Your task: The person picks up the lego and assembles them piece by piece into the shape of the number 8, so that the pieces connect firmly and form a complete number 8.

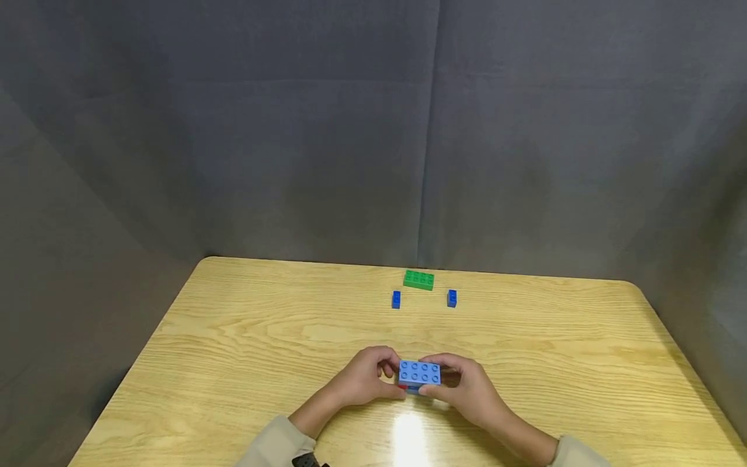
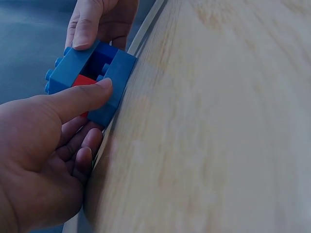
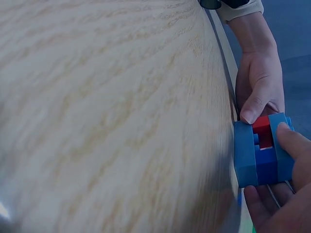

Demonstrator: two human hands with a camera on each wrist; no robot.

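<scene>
Between both hands, low over the wooden table, stands a small stack of toy building bricks. Its top is a light blue eight-stud brick (image 1: 419, 373); a second light blue brick (image 2: 116, 82) forms the base. Sandwiched between them are a red brick (image 3: 261, 125) on the left and a dark blue brick (image 3: 267, 166) on the right, with a gap in the middle. My left hand (image 1: 364, 379) pinches the stack's left end, thumb on the base brick. My right hand (image 1: 473, 392) grips the right end, thumb against the top brick. The far-side fingers are partly hidden.
Farther back on the table (image 1: 262, 324) lie a green eight-stud brick (image 1: 418, 280) and two small dark blue bricks, the left one (image 1: 396, 299) and the right one (image 1: 452, 298). Grey curtains (image 1: 350, 162) hang behind the table's far edge and along the sides.
</scene>
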